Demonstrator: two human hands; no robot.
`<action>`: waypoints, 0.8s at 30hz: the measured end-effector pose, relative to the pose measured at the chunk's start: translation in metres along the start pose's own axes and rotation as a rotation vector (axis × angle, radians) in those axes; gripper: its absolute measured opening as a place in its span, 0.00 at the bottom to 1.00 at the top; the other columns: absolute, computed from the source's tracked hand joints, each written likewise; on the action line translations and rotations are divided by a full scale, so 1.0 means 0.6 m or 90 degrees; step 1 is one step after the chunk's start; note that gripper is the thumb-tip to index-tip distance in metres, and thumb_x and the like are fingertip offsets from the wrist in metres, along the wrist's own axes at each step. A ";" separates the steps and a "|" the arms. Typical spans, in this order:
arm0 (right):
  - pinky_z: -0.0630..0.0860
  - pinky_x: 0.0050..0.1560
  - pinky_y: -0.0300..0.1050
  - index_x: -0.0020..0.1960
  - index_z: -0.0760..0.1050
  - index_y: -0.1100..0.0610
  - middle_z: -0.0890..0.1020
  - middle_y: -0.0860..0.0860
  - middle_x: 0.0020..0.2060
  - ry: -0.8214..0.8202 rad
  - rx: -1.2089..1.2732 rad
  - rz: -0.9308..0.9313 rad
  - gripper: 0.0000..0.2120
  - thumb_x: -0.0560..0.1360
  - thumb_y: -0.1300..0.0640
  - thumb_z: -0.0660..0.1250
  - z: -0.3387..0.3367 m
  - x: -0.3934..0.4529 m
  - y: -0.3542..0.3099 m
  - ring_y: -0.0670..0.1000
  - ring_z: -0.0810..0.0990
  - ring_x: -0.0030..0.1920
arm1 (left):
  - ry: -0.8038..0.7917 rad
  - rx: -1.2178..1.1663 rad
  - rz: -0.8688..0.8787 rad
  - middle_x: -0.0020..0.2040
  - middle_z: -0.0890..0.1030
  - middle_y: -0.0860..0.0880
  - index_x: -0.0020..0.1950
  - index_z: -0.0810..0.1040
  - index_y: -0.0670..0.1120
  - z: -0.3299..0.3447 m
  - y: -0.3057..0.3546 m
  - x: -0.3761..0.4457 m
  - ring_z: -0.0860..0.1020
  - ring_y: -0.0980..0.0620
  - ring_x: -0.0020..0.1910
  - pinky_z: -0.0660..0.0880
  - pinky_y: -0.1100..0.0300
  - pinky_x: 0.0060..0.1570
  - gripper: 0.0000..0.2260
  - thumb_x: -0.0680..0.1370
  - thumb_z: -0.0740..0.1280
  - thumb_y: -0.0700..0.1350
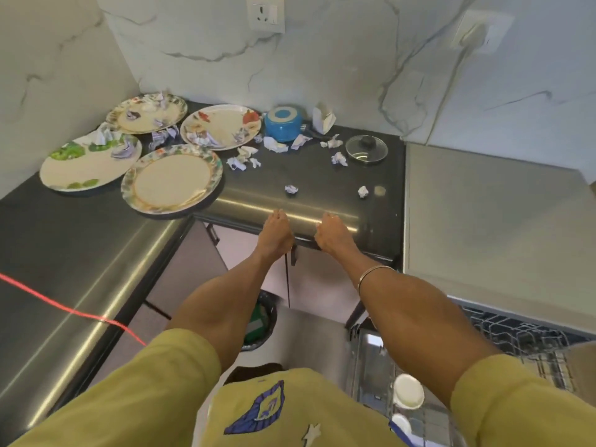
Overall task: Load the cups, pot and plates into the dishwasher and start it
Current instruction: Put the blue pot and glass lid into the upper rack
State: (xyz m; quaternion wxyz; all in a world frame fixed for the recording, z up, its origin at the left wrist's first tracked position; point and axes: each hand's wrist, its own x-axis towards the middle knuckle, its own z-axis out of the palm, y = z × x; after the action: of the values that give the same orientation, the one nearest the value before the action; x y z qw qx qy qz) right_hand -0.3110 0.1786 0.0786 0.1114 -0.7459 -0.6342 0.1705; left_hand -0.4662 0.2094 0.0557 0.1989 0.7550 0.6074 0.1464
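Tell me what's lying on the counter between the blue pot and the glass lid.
In the head view, crumpled paper scraps lie between the blue pot and the glass lid, along with the pot's dark handle.

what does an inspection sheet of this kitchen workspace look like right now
surface: dark counter, glossy front edge.
job's things: four plates at left, two holding paper scraps; blue pot upside down at the back; glass lid flat beside it; white cups already in the dishwasher rack.
clutter: crumpled paper scraps scattered over the counter; a small white carton.
grips: left hand and right hand at the counter edge, holding nothing.
cables: red cord across the left counter; white cable down the wall.
surroundings: marble wall, socket, bin on the floor.
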 end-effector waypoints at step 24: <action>0.76 0.51 0.52 0.59 0.76 0.62 0.81 0.61 0.54 0.133 0.081 0.153 0.13 0.76 0.64 0.60 -0.135 0.446 0.107 0.64 0.80 0.55 | -0.085 0.065 0.129 0.70 0.70 0.36 0.71 0.65 0.34 -0.010 0.063 0.562 0.68 0.39 0.69 0.67 0.46 0.70 0.20 0.81 0.59 0.41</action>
State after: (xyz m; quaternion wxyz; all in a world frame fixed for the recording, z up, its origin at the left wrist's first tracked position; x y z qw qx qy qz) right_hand -0.1835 0.4349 0.0981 0.2030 -0.8213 -0.5134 0.1438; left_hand -0.3624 0.5324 0.0718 0.1846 0.8298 0.5199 0.0843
